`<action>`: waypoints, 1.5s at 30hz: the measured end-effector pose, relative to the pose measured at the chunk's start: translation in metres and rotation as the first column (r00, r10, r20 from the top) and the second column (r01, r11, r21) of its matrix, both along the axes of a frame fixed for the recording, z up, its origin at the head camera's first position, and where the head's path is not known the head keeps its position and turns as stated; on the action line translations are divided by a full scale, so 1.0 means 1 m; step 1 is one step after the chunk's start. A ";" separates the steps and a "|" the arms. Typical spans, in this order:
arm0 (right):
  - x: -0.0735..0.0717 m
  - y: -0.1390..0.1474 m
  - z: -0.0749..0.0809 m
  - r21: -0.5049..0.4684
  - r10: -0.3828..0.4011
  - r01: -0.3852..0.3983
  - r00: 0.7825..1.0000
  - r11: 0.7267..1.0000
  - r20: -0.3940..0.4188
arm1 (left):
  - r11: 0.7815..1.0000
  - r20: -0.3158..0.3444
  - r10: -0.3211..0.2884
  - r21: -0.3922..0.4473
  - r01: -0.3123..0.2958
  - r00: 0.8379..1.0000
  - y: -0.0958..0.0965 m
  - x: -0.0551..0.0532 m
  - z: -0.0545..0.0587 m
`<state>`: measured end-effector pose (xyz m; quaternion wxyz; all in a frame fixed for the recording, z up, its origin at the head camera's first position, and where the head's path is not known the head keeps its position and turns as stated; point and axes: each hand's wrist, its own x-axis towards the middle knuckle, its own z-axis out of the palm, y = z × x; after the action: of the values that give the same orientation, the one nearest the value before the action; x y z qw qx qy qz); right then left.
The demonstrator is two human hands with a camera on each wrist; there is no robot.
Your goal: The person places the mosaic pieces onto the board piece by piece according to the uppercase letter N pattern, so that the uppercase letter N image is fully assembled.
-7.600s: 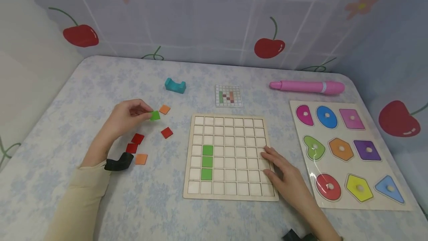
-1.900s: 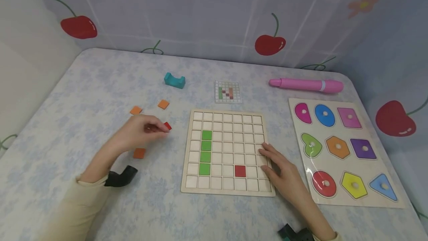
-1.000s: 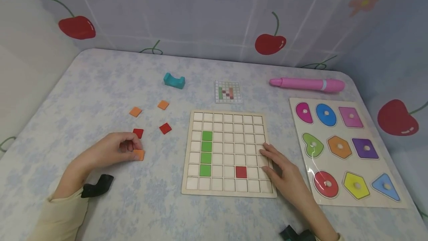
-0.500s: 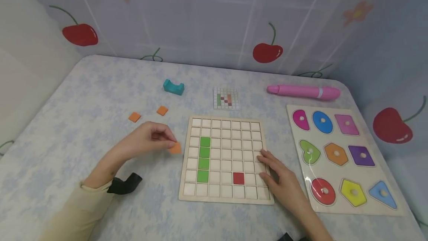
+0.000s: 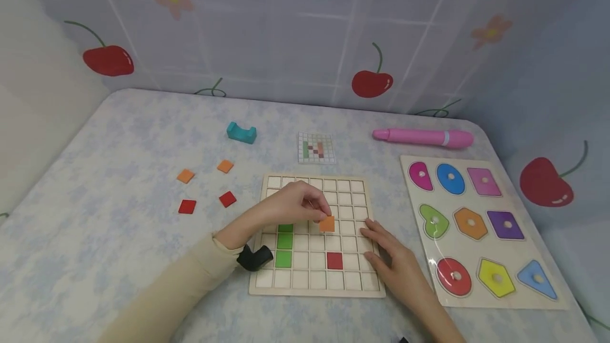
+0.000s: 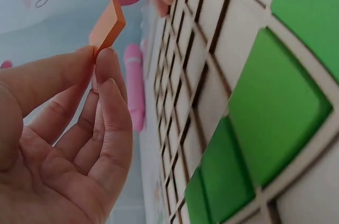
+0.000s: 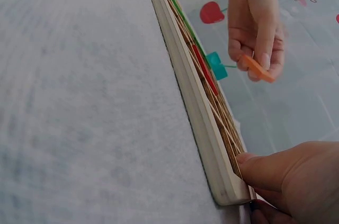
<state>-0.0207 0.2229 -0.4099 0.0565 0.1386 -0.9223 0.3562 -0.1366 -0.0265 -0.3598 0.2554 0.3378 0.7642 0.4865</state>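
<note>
My left hand point(image 5: 299, 204) pinches an orange square tile point(image 5: 326, 224) between thumb and fingertips. In the left wrist view the tile point(image 6: 107, 25) is tilted and raised above the wooden grid board point(image 5: 316, 289). Green tiles point(image 5: 284, 241) fill part of one column on the board's left, the upper part hidden behind my hand. One red tile point(image 5: 335, 261) sits in a lower cell, right of the middle. My right hand point(image 5: 397, 263) rests at the board's right edge, fingers fairly straight; its thumb point(image 7: 265, 171) touches the rim near a corner.
Left of the board lie two orange tiles point(image 5: 186, 175) and two red tiles point(image 5: 187, 206). Behind it are a small printed grid card point(image 5: 316, 148), a teal curved block point(image 5: 241, 133) and a pink pen-shaped thing point(image 5: 423, 137). A shape-puzzle board point(image 5: 486, 242) lies at right.
A fourth green tile and a red tile were added to the board. My left hand picked up an orange tile at the left and carried it right over the grid. My right hand stayed put.
</note>
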 end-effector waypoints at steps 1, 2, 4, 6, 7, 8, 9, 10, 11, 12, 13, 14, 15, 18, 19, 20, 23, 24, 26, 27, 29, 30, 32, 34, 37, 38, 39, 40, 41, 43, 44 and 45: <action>0.000 0.000 0.000 0.003 -0.003 0.003 1.000 1.000 0.003 | 1.000 -0.009 -0.012 -0.015 0.012 1.000 0.004 -0.001 -0.002; 0.000 -0.001 0.000 0.006 -0.006 0.006 1.000 1.000 0.006 | 0.999 -0.020 -0.023 -0.033 0.023 1.000 0.007 -0.002 -0.004; 0.000 -0.001 0.000 0.013 -0.009 0.009 1.000 1.000 0.012 | 0.997 -0.043 -0.044 -0.068 0.041 0.998 0.013 -0.002 -0.008; 0.000 -0.001 0.000 0.020 -0.012 0.012 1.000 1.000 0.013 | 0.994 -0.063 -0.050 -0.104 0.043 0.997 0.017 -0.001 -0.010; 0.000 -0.001 0.000 0.023 -0.014 0.014 1.000 1.000 0.013 | 0.992 -0.070 -0.053 -0.115 0.045 0.996 0.019 0.000 -0.012; -0.001 -0.001 0.000 0.026 -0.015 0.015 1.000 1.000 0.013 | 0.991 -0.076 -0.056 -0.124 0.046 0.996 0.020 0.001 -0.013; -0.001 -0.001 0.000 0.029 -0.016 0.016 1.000 0.999 0.013 | 0.991 -0.079 -0.057 -0.129 0.046 0.995 0.020 0.002 -0.013; -0.001 -0.001 0.001 0.032 -0.017 0.017 1.000 0.999 0.014 | 0.990 -0.081 -0.055 -0.133 0.044 0.995 0.021 0.003 -0.014; -0.001 -0.001 0.001 0.035 -0.018 0.018 1.000 0.999 0.015 | 0.990 -0.082 -0.055 -0.134 0.043 0.995 0.021 0.004 -0.014; -0.001 -0.001 0.001 0.035 -0.017 0.016 1.000 0.999 0.014 | 0.990 -0.077 -0.052 -0.134 0.041 0.996 0.021 0.006 -0.014; -0.001 -0.001 0.001 0.036 -0.016 0.016 1.000 0.999 0.016 | 0.990 -0.074 -0.047 -0.137 0.036 0.996 0.021 0.007 -0.013; -0.001 -0.001 0.001 0.038 -0.016 0.015 1.000 0.999 0.019 | 0.989 -0.072 -0.037 -0.143 0.026 0.997 0.021 0.009 -0.012; -0.001 -0.001 0.001 0.038 -0.017 0.016 1.000 0.999 0.023 | 0.989 -0.071 -0.027 -0.146 0.017 0.997 0.021 0.010 -0.012; -0.002 -0.001 0.002 0.042 -0.013 0.012 1.000 0.999 0.026 | 0.988 -0.082 -0.007 -0.152 -0.005 0.997 0.023 0.014 -0.011; -0.002 0.000 0.002 0.044 -0.014 0.013 1.000 0.999 0.027 | 0.988 -0.089 -0.001 -0.155 -0.012 0.996 0.023 0.015 -0.011; -0.002 0.000 0.003 0.044 -0.013 0.012 1.000 0.999 0.028 | 0.988 -0.099 0.002 -0.157 -0.018 0.995 0.024 0.015 -0.011; -0.002 0.001 0.003 0.035 -0.005 0.004 1.000 0.999 0.018 | 0.987 -0.118 0.013 -0.156 -0.031 0.993 0.026 0.017 -0.011; -0.002 0.001 0.003 0.030 -0.002 0.002 1.000 1.000 0.014 | 0.987 -0.123 0.020 -0.155 -0.039 0.992 0.026 0.017 -0.011; -0.002 0.001 0.003 0.021 0.003 -0.003 1.000 1.000 0.008 | 0.987 -0.131 0.029 -0.153 -0.049 0.991 0.026 0.018 -0.012; -0.002 0.001 0.002 0.017 0.005 -0.005 1.000 1.000 0.006 | 0.987 -0.133 0.032 -0.154 -0.052 0.991 0.026 0.018 -0.012; -0.002 0.000 0.002 0.012 0.007 -0.007 1.000 1.000 0.005 | 0.985 -0.139 0.034 -0.163 -0.057 0.990 0.025 0.018 -0.012; -0.002 0.000 0.001 0.012 0.007 -0.007 1.000 1.000 0.005 | 0.984 -0.137 0.033 -0.170 -0.056 0.990 0.025 0.019 -0.012; -0.003 -0.001 0.001 0.013 0.006 -0.006 1.000 1.000 0.006 | 0.982 -0.130 0.028 -0.183 -0.052 0.991 0.023 0.018 -0.011; -0.005 -0.002 0.001 0.015 0.003 -0.004 1.000 1.000 0.009 | 0.981 -0.116 0.028 -0.188 -0.049 0.993 0.022 0.017 -0.010; -0.006 -0.003 0.001 0.028 -0.003 0.003 1.000 1.000 0.019 | 0.986 -0.099 0.033 -0.161 -0.049 0.995 0.017 0.016 -0.011; -0.006 -0.003 0.001 0.031 -0.005 0.005 1.000 1.000 0.020 | 0.988 -0.102 0.036 -0.147 -0.051 0.994 0.014 0.015 -0.011; -0.005 -0.003 0.001 0.034 -0.007 0.006 1.000 0.999 0.020 | 0.989 -0.106 0.039 -0.135 -0.053 0.994 0.010 0.014 -0.010; -0.004 -0.003 0.001 0.037 -0.007 0.006 1.000 0.999 0.018 | 0.991 -0.111 0.043 -0.122 -0.056 0.993 0.005 0.013 -0.008; -0.004 -0.003 0.001 0.039 -0.008 0.007 1.000 0.999 0.014 | 0.992 -0.113 0.052 -0.109 -0.065 0.992 -0.001 0.012 -0.006; -0.002 -0.002 0.002 0.037 -0.008 0.008 1.000 0.999 0.005 | 0.992 -0.120 0.079 -0.085 -0.089 0.990 -0.016 0.010 0.002; -0.002 -0.002 0.002 0.032 -0.007 0.007 1.000 0.999 0.001 | 0.992 -0.116 0.099 -0.072 -0.108 0.988 -0.026 0.009 0.006; -0.002 -0.001 0.002 0.029 -0.006 0.006 1.000 1.000 -0.001 | 0.989 -0.115 0.126 -0.064 -0.134 0.985 -0.037 0.008 0.011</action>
<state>-0.0227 0.2214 -0.4081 0.0558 0.1369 -0.9278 0.3426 -0.1285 -0.0635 -0.3491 0.1925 0.3041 0.8145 0.4550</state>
